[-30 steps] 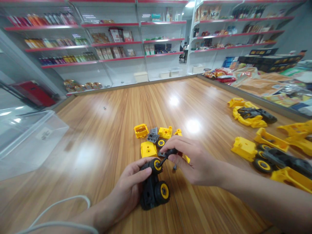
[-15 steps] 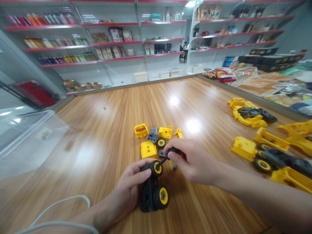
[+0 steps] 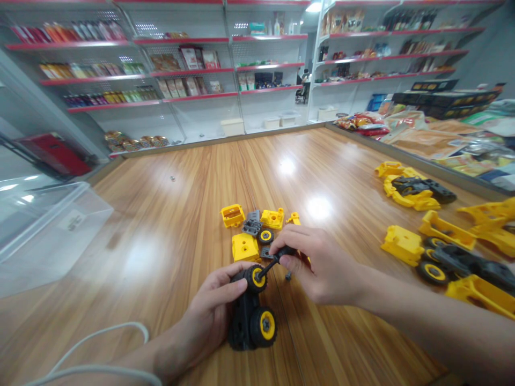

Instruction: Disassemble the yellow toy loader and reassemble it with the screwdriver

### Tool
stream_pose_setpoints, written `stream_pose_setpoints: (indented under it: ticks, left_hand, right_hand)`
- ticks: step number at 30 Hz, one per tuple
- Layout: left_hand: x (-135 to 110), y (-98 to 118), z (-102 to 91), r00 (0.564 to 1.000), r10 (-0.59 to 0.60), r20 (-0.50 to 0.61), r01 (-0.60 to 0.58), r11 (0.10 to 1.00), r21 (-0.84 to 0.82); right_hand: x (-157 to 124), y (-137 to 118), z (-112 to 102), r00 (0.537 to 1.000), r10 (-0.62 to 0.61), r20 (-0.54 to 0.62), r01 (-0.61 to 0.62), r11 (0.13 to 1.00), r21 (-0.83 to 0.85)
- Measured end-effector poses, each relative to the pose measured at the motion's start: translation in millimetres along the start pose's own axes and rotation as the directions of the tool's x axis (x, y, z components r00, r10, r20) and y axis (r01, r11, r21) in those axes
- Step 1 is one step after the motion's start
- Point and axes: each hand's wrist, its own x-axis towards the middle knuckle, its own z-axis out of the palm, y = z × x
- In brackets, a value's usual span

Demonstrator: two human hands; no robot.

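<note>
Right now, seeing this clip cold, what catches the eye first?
At bottom centre the left hand grips a black toy chassis with yellow-hubbed wheels, while the right hand sets a black screwdriver against its upper wheel. Loose yellow parts lie beyond on the wooden table, and a heap of yellow and black pieces sits at its right edge.

Bright overhead light throws white glare patches on the glossy desk (image 3: 209, 177). The wide lens bends the shelves (image 3: 153, 69) near the edges, where detail smears; shadows are faint.
</note>
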Motion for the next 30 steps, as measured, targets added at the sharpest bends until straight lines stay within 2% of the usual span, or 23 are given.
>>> stream_pose_setpoints:
  ticks: [9, 23, 30]
  left_hand:
    - [1.2, 0.0, -0.6, 1.000, -0.016, 0.000, 0.016, 1.000, 0.021]
    - [1.0, -1.4, -2.2, 0.999, -0.032, 0.034, 0.032, 0.999, 0.000]
    - [0.7, -2.9, -2.9, 0.999, -0.030, 0.045, 0.030, 0.999, 0.013]
  right_hand:
    - [2.2, -6.1, -4.4, 0.987, -0.156, -0.046, 0.158, 0.987, 0.034]
    - [2.0, -7.1, -6.5, 0.961, -0.277, -0.026, 0.277, 0.961, 0.017]
    - [0.8, -6.0, -4.7, 0.971, -0.234, -0.054, 0.236, 0.971, 0.042]
